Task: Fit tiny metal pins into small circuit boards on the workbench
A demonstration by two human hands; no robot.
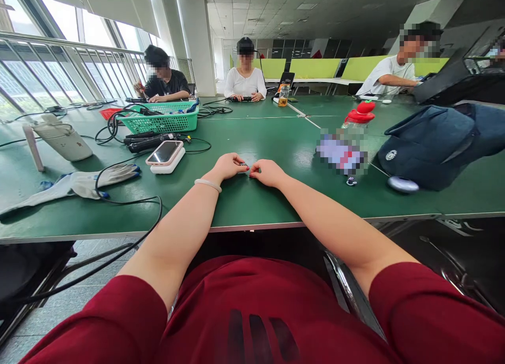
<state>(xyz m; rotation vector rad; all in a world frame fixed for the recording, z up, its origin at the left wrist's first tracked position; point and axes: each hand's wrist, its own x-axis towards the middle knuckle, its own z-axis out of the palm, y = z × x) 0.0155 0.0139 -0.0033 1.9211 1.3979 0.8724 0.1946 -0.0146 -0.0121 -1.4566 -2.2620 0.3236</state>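
Observation:
Both of my hands rest close together over the green table (252,206), near its front edge. My left hand (230,165), below a pale bangle (208,184), is pinched on a tiny dark and silvery piece (245,164) at its fingertips. The piece is too small to name. Just to its right, my right hand (267,173) has thumb and fingers pressed together, its tips almost touching the left ones. Whatever the right fingers hold, if anything, is hidden.
At left lie a glove (90,182), a phone (164,152) on a white case, black cables and a green basket (160,122). A dark blue bag (430,148), a red-lidded jar (360,114) and a white oval object (403,184) stand at right. Several people sit beyond.

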